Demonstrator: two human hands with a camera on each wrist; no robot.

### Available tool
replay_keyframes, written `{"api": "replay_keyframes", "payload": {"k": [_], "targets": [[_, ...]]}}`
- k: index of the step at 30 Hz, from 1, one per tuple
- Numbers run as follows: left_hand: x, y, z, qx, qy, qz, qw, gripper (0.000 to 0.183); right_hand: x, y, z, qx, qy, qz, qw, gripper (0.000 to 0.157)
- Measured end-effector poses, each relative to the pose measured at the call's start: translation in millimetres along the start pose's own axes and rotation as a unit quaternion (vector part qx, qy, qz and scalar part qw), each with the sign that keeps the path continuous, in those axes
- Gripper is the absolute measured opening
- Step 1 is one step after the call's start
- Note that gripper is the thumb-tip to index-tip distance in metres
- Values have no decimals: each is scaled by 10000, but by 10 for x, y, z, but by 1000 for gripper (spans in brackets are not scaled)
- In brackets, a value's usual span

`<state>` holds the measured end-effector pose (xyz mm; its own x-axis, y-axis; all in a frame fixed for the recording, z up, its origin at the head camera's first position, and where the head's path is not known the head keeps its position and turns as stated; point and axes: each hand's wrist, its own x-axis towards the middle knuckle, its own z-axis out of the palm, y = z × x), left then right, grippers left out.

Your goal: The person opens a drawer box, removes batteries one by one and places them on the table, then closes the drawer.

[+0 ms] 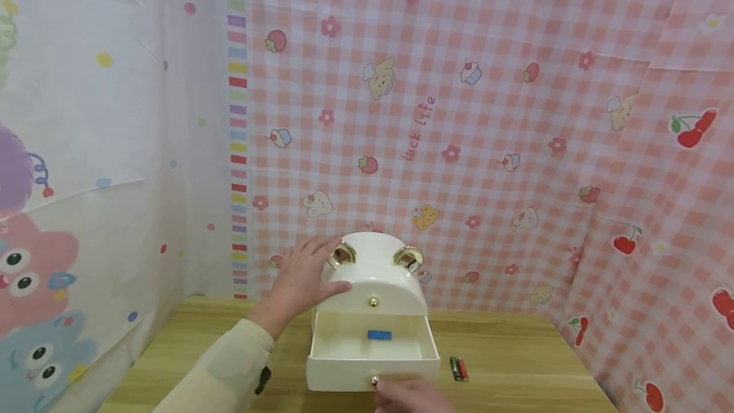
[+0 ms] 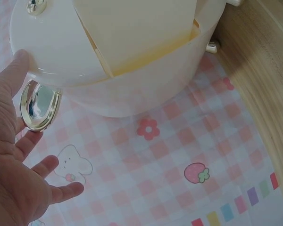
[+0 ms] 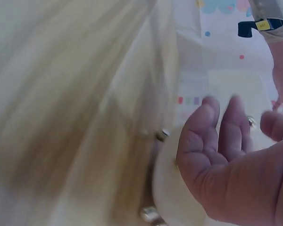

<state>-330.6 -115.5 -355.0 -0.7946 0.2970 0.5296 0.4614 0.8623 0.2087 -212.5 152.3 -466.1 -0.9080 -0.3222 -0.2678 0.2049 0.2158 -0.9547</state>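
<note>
While the left hand (image 1: 301,276) is bracing, fingers spread, against the glossy white rounded cabinet (image 1: 398,298), the right hand (image 1: 413,396) is sitting nearer, just right of the round gold knob (image 1: 374,381) on the pulled-out white plastic drawer (image 1: 338,375); can't tell whether that grip is pinching. Inside, the blue cylindrical battery (image 1: 380,335) is lying crosswise, behind the knob.

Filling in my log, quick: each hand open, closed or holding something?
Left hand: open, on the cabinet.
Right hand: at the lower knob; grip cannot be told.
</note>
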Motion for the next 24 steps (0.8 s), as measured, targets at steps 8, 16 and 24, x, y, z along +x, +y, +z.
{"api": "replay_keyframes", "payload": {"k": [8, 16, 24], "targets": [[6, 13, -33, -56, 34, 37, 10000, 95, -229, -448, -250, -557, -535, -782, 9939, 45], [8, 19, -46, -72, 11, 18, 10000, 95, -235, -967, -392, -2062, 406, -1917, 9587, 30], [-6, 7, -30, -107, -30, -17, 9999, 94, 52, -1149, -306, -4333, 723, -2307, 8682, 19]]}}
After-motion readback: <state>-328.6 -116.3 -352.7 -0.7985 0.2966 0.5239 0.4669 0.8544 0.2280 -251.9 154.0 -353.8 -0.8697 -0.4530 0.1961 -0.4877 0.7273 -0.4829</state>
